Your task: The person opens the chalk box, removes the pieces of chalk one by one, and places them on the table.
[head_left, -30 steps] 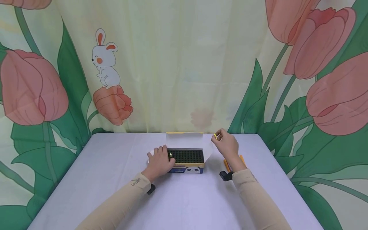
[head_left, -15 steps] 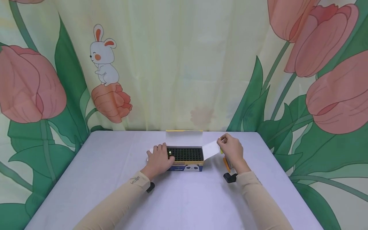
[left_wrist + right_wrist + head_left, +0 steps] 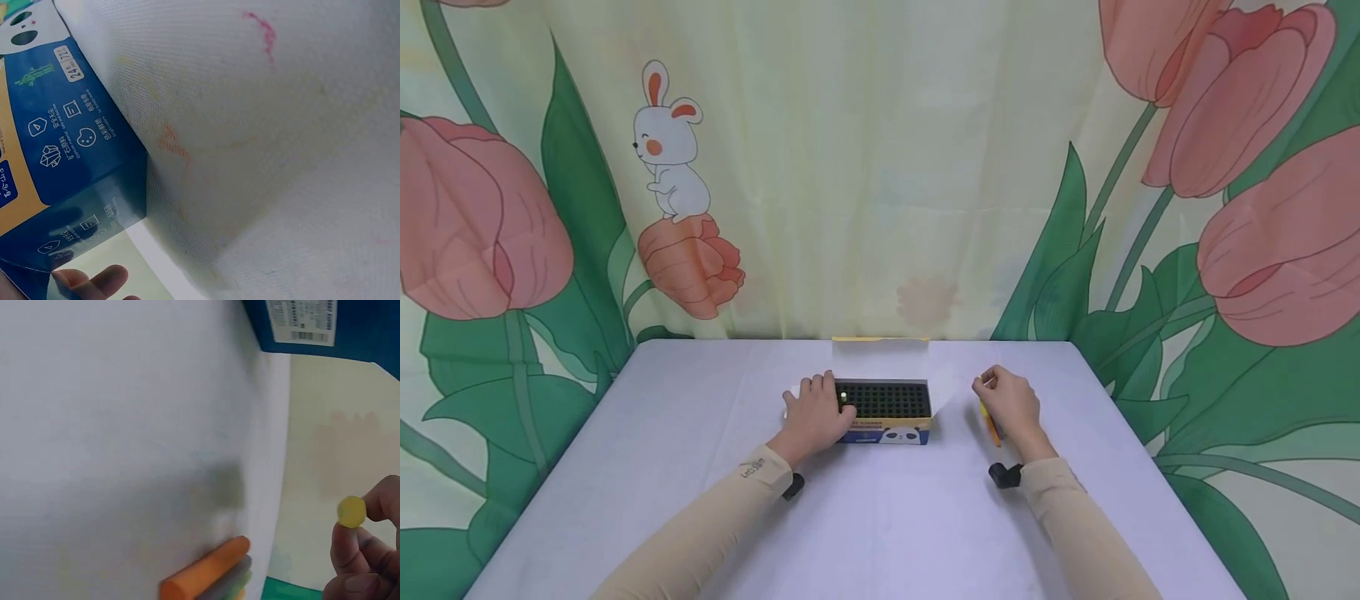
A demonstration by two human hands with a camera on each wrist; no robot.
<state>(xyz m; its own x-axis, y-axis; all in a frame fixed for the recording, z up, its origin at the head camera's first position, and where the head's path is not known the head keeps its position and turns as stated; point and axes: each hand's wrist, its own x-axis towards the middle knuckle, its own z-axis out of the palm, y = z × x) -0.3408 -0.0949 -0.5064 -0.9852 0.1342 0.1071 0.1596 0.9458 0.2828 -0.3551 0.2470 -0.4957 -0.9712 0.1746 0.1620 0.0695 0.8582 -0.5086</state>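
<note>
Cardboard box: blue-and-yellow crayon box (image 3: 883, 412) with a panda print, mid-bench, lid flap up at the back; black slotted insert (image 3: 889, 400) showing, one slot at the left end looks filled with a pale tip.
Left hand: left hand (image 3: 814, 414) rests on the box's left end, fingers (image 3: 817, 387) draped over its edge and curled onto it; from the left wrist view a fingertip (image 3: 94, 280) shows under the blue side panel (image 3: 69, 144).
Right hand: right hand (image 3: 1009, 404) right of the box, apart from it, raised just off the bench (image 3: 880, 517).
Right fingers: clamped on a round yellow crayon (image 3: 351, 511), pinched end-on between thumb and forefinger.
Loose stock: orange crayon (image 3: 205, 570) with a grey and a green one beside it, lying on the bench just under the right hand; only orange reads from the head view (image 3: 991, 427).
Bench: white cloth, faint crayon scribbles (image 3: 262, 30).
Step (judgement): one crayon picked, mid-carry, not yet over the insert.
Next move calls for (judgement): tip the crayon upright, line it up with an open slot, keep the box braced.
</note>
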